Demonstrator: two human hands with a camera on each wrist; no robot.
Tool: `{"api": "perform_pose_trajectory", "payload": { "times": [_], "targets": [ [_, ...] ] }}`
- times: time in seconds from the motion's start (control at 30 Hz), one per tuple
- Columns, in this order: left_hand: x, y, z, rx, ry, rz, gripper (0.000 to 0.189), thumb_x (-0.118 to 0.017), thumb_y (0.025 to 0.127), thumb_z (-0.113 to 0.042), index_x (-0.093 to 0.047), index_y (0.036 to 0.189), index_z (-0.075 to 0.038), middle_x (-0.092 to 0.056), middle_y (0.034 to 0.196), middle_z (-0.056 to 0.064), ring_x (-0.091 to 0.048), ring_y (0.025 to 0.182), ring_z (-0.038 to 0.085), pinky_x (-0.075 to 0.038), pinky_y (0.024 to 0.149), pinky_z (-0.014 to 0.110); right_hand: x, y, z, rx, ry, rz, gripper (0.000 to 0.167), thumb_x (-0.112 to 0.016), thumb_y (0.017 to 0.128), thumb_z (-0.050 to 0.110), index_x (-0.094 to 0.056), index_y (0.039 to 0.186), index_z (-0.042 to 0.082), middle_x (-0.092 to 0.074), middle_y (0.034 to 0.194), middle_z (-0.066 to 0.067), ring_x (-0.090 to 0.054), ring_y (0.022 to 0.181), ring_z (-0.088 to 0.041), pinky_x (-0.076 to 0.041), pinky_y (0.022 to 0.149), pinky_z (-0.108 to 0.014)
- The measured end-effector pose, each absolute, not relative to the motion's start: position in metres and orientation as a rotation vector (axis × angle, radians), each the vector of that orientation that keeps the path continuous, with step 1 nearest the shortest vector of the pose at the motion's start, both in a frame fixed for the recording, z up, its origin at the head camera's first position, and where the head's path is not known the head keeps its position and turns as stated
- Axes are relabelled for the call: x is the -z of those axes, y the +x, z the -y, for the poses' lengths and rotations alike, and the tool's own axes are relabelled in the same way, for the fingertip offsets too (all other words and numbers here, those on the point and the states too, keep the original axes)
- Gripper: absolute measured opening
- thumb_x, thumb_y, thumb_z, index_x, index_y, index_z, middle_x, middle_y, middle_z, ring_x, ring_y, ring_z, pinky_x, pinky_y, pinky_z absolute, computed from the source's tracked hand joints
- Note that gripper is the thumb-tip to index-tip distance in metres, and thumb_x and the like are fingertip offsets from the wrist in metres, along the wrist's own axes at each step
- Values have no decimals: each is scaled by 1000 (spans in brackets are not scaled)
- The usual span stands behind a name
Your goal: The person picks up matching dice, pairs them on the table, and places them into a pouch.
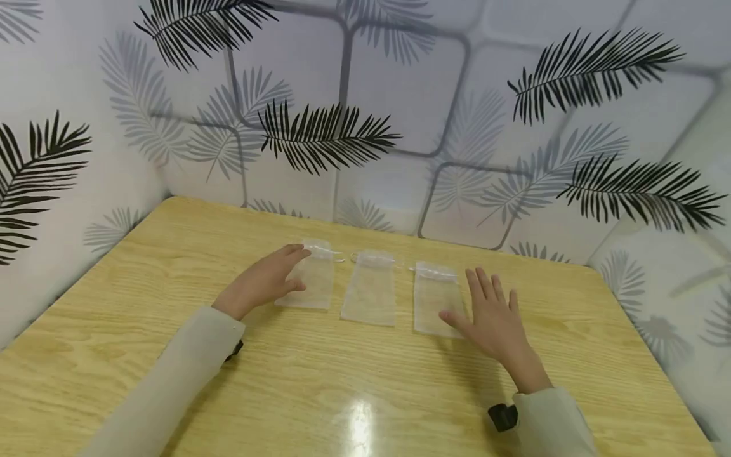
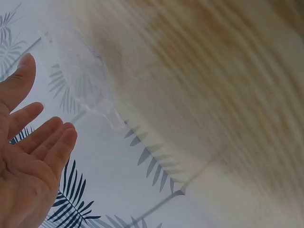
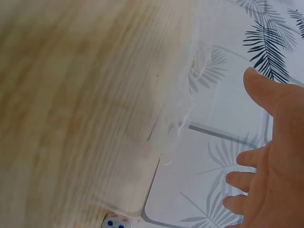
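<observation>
Three sheer white drawstring pouches lie flat in a row on the wooden table. Over the near-left side of the left pouch [image 1: 316, 282] reaches my left hand [image 1: 264, 279], fingers extended and thumb apart, holding nothing. The middle pouch [image 1: 370, 289] sits between both hands. My right hand [image 1: 495, 320] is spread beside the right pouch [image 1: 435, 301], its thumb overlapping that pouch's lower right part in the head view. Both wrist views show bare palms, with a pouch [image 2: 80, 71] beyond the left fingers and another pouch [image 3: 178, 104] past the right thumb.
The pale wooden table [image 1: 320, 381] meets a white wall [image 1: 400, 89] printed with dark and grey leaves. A white die [image 3: 115, 221] with blue dots shows at the bottom of the right wrist view. Thin drawstrings [image 1: 339, 257] stick out from the pouch tops.
</observation>
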State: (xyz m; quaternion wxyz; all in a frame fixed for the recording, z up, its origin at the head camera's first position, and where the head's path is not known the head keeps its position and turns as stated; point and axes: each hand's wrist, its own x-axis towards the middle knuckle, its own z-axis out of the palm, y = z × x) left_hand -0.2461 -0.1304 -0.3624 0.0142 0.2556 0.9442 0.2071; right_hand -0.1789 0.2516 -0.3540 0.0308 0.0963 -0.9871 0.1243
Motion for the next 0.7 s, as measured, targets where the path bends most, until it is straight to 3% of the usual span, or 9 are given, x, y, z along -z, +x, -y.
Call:
{"api": "perform_pose_trajectory", "payload": {
  "times": [0.2, 0.4, 0.57, 0.7],
  "targets": [
    [366, -247, 132, -637, 801, -2891, 57, -66, 89, -14, -44, 138, 3, -43, 143, 24, -41, 131, 41, -37, 106, 52, 356, -165, -256, -361, 317, 3045, 89, -52, 91, 54, -15, 151, -1, -16, 155, -27, -12, 140, -51, -7, 107, -72],
    [371, -250, 134, -623, 840, -2854, 57, -68, 87, -13, -45, 137, 4, -42, 143, 26, -37, 134, 42, -34, 108, 54, 360, -154, -268, -379, 321, 3053, 84, -55, 92, 48, -21, 148, -5, -22, 152, -30, -18, 137, -54, -13, 103, -75],
    [374, -250, 133, -564, 870, -2834, 56, -68, 87, -13, -46, 136, 5, -40, 144, 27, -37, 134, 42, -34, 108, 54, 363, -146, -277, -372, 361, 3007, 78, -62, 90, 39, -29, 143, -9, -31, 146, -33, -31, 130, -54, -25, 99, -73],
    [373, -251, 131, -534, 854, -2811, 56, -67, 88, -13, -45, 136, 5, -39, 144, 27, -38, 133, 43, -34, 108, 54, 365, -141, -285, -459, 394, 2960, 74, -67, 88, 28, -31, 139, -12, -38, 139, -36, -48, 116, -53, -39, 93, -66]
  ]
}}
